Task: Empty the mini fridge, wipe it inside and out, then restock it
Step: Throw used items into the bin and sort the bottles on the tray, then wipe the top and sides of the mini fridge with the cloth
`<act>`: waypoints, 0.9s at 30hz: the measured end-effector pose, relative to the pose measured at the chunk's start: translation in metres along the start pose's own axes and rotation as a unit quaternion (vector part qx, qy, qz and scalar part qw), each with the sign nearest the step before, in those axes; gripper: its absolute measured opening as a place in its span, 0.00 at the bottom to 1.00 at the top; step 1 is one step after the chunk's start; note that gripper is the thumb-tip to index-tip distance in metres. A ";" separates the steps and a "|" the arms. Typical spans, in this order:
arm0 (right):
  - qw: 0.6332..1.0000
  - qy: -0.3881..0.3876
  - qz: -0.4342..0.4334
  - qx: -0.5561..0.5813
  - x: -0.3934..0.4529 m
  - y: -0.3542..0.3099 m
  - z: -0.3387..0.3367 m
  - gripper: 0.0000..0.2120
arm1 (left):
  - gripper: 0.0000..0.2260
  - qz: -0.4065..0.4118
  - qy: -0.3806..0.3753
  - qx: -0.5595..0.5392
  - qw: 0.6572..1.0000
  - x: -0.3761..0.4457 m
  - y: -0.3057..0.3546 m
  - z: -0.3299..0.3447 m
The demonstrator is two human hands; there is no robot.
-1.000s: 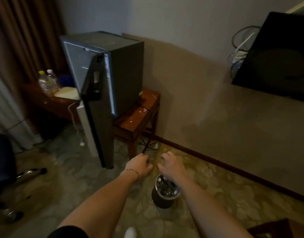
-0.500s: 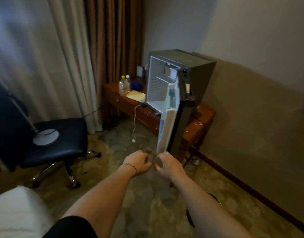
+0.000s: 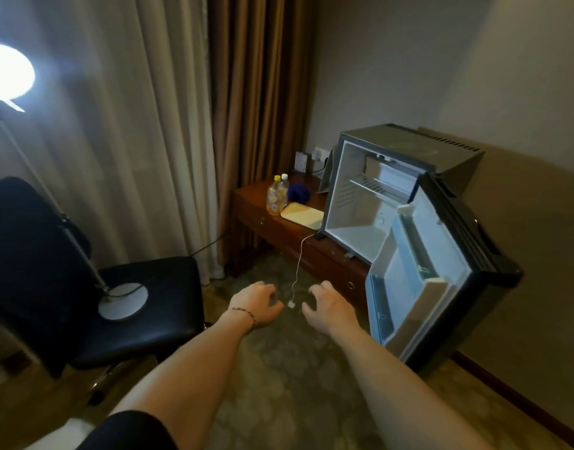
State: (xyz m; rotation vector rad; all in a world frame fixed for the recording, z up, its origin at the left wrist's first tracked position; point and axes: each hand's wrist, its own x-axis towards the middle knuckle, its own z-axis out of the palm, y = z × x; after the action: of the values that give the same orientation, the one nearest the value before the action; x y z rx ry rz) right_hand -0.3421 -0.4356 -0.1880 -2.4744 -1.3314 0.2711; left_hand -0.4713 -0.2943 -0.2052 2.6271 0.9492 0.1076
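A dim room with long curtains on the left and a bare wall on the right. A low wooden desk stands at the far side, and the mini fridge sits on its right end. The fridge door hangs wide open toward the near right. Inside, the fridge looks empty — only a wire shelf shows. Two bottles, a blue cloth and a pale tray wait on the desk, just left of the fridge. A black chair with a lamp base on it stands at the near left.

Both hands are out in front, low over the floor. The left hand and the right hand hold nothing, with fingers loosely bent. A white cord dangles from the desk between them.

The emptying looks done, so wiping seems to be the step now. Next, a hand likely needs to reach far to the desk for the blue cloth — then rub the fridge walls.
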 end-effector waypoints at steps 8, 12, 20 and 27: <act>1.000 -0.009 -0.005 -0.011 0.155 0.012 -0.002 0.18 | 0.13 0.003 0.000 -0.019 1.000 0.149 -0.034 -0.011; 1.000 -0.009 -0.009 -0.011 0.244 0.022 -0.011 0.13 | 0.12 -0.012 -0.007 -0.021 1.000 0.226 -0.049 -0.022; 1.000 -0.020 -0.020 -0.006 0.385 0.026 -0.008 0.12 | 0.11 -0.019 -0.011 -0.050 0.998 0.354 -0.084 -0.032; 0.999 -0.010 0.037 -0.016 0.487 0.036 0.004 0.13 | 0.13 0.026 -0.049 -0.030 0.998 0.478 -0.120 -0.028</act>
State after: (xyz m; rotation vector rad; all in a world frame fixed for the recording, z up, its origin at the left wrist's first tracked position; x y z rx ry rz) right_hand -0.0480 -0.0463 -0.2130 -2.5582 -1.2623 0.2952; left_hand -0.1796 0.1018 -0.2418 2.5772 0.8330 0.0180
